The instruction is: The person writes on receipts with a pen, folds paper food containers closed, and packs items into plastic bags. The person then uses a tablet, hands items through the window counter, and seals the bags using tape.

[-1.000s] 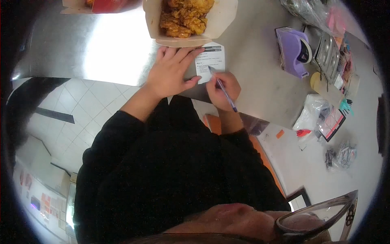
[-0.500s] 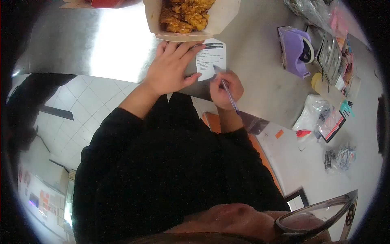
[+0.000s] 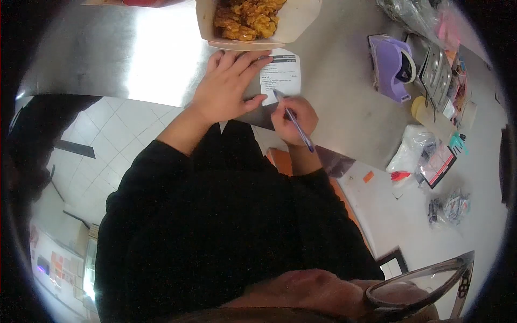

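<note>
My right hand (image 3: 306, 114) is closed around a pen (image 3: 302, 135), its tip down on the lower part of a printed receipt (image 3: 285, 72). The receipt lies on the metal counter (image 3: 344, 81). My left hand (image 3: 223, 91) rests flat to the left, fingers spread, with fingertips at the receipt's left edge. Just beyond the fingers stands an open paper box (image 3: 299, 24) with glazed fried pieces of food (image 3: 247, 19) inside.
To the right are a purple tape dispenser (image 3: 390, 70), metal container lids (image 3: 437, 72) and a white plastic bag (image 3: 412, 148). A bundle of small packets (image 3: 449, 207) lies further down. Part of a red box (image 3: 142, 2) shows at the top left.
My right hand and the pen have moved slightly left and down across the receipt. My left hand stays in place. The food box appears a little higher in view.
</note>
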{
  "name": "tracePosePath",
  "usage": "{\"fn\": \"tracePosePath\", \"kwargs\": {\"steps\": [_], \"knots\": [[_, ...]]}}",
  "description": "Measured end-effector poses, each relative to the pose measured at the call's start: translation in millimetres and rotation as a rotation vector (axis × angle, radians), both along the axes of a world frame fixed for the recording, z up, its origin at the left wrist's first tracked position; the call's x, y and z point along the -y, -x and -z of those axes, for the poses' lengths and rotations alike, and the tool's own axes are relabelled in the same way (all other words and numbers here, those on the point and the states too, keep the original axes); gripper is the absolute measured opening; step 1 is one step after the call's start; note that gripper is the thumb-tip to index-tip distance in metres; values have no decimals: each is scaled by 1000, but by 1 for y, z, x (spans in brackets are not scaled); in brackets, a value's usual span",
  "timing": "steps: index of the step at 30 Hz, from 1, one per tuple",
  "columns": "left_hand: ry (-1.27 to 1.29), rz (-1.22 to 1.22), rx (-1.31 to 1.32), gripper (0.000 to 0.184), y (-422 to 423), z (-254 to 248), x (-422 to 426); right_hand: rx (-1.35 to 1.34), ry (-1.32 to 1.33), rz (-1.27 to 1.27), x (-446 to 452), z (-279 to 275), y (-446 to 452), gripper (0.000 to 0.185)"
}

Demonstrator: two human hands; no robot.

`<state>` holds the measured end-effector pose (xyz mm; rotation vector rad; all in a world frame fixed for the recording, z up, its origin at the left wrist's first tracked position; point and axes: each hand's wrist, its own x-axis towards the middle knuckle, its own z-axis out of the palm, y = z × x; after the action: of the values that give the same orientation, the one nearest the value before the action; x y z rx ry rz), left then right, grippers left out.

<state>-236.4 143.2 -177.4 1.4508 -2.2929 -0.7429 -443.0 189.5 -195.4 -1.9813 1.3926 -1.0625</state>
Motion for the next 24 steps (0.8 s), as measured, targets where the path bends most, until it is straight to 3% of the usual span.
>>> {"fn": "tracePosePath", "kwargs": {"steps": [4,7,10,13,16,19,22,23,24], "knots": [[26,-2,-15,77,0,1,1,-106,13,-172,7,1,2,16],[26,-6,-3,77,1,0,0,-6,-30,105,-7,10,6,24],[7,-6,-15,77,1,1,1,-33,16,90,-5,8,5,24],[21,2,-12,77,0,2,1,-150,-25,-201,6,-3,5,25],[13,7,-11,76,0,-2,1,-67,70,130,-3,10,7,21],[8,7,-6,70,0,0,1,552,-505,295,0,0,16,22],[38,21,-41,70,-2,0,0,691,-1081,123,27,-37,33,28],[54,15,-62,69,-3,-1,-1,333,-1168,78,36,-47,29,36],[54,13,-83,68,-3,-3,-2,163,-1097,86,38,-51,19,36]]}}
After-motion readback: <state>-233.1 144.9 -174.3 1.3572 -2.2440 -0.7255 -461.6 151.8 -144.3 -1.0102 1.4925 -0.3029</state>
